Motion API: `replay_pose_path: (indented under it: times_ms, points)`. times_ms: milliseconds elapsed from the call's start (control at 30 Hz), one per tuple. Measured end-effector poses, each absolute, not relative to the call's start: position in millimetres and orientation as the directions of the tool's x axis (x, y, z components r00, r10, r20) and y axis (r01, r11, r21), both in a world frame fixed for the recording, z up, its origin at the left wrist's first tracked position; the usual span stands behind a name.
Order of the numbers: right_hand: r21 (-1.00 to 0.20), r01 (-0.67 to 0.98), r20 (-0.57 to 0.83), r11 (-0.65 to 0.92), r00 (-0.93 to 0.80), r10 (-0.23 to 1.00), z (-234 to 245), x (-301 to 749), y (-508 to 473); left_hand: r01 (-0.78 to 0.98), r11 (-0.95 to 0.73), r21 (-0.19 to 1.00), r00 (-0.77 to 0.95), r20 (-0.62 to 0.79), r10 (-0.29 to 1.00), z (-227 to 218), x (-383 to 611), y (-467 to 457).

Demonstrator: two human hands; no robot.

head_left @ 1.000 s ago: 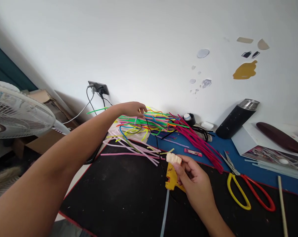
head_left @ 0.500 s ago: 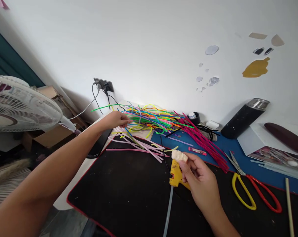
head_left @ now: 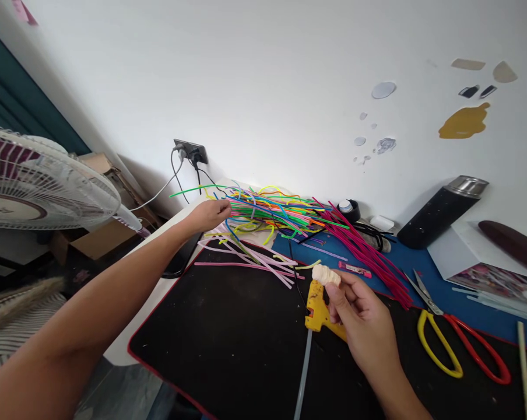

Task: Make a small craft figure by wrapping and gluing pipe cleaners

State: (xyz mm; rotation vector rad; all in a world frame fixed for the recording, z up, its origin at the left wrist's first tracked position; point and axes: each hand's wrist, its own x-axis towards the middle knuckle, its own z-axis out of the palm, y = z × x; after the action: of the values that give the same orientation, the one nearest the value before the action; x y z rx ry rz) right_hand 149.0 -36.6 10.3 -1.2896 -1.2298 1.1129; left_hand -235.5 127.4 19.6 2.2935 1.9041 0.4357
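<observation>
A right hand (head_left: 368,321) pinches a ribbed cream piece (head_left: 325,275) between its fingers above a yellow glue gun (head_left: 316,312) on a black desk mat (head_left: 215,326); beyond, a left hand (head_left: 208,216), its grip unclear, reaches into chenille stems (head_left: 274,213), apparently selecting one, which calls for separating it cleanly.

Soft diffuse light, pale wall (head_left: 267,87) bright, floor (head_left: 115,391) dim, faint shadow beside flask (head_left: 438,213), edges stretched.
</observation>
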Motion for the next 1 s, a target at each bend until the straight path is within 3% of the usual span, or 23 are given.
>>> replay_pose_path:
  times_ms: [533,667,1000]
  points:
    - [-0.997,0.072,0.012,0.006,0.074,0.997,17.0,148.1,-35.6,0.974,-0.131,0.187,0.108,0.129,0.986,17.3,-226.0,131.4]
    - [-0.997,0.073,0.021,0.017,0.061,0.998,21.7,146.9,-36.1,0.967,-0.124,0.223,0.085,0.178,0.98,26.2,-228.3,139.2]
    - [-0.997,0.073,0.005,0.0,0.07,0.998,9.6,151.7,-35.7,0.878,-0.294,0.377,0.256,0.149,0.955,41.6,-213.3,146.2]
